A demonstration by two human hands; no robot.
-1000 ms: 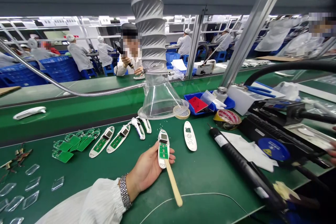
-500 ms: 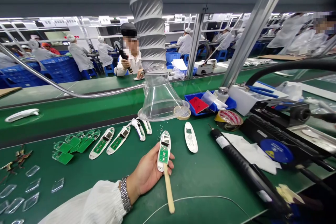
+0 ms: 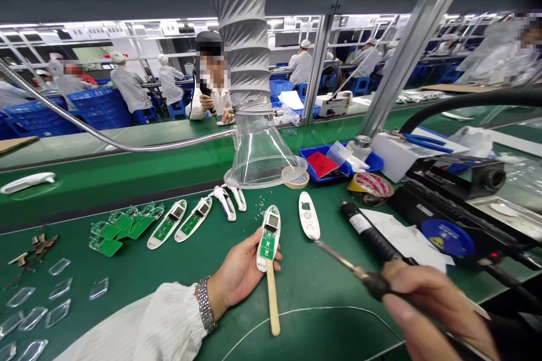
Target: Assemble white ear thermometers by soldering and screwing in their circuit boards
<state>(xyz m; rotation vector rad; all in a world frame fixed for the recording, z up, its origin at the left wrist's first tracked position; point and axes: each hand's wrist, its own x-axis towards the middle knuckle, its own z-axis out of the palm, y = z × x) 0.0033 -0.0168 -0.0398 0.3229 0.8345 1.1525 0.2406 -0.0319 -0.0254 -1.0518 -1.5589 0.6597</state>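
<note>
My left hand (image 3: 239, 271), a metal watch on its wrist, is closed around a white plastic housing (image 3: 261, 259). Inside the housing sits a green circuit board (image 3: 268, 243) with a small dark-framed screen. A pale stick (image 3: 274, 304) reaches from the board's lower end down toward me; how it is held there is hidden. At lower right, my right hand (image 3: 436, 304) grips a soldering iron (image 3: 368, 279), its tip pointing left, short of the housing. Near that tip a white cover shell (image 3: 309, 217) with cut-outs lies on the green mat.
A clear fume hood (image 3: 265, 161) hangs above the bench. Left lie several green boards (image 3: 110, 231), two filled housings (image 3: 180, 225) and clear lenses (image 3: 59, 287). Right are a black electric screwdriver (image 3: 368, 231), tape (image 3: 370, 187) and a blue tray (image 3: 339, 163). A thin wire (image 3: 322, 309) crosses the front.
My right hand has come into view from the right with the soldering iron. My left hand still holds the housing, now slightly further right in view.
</note>
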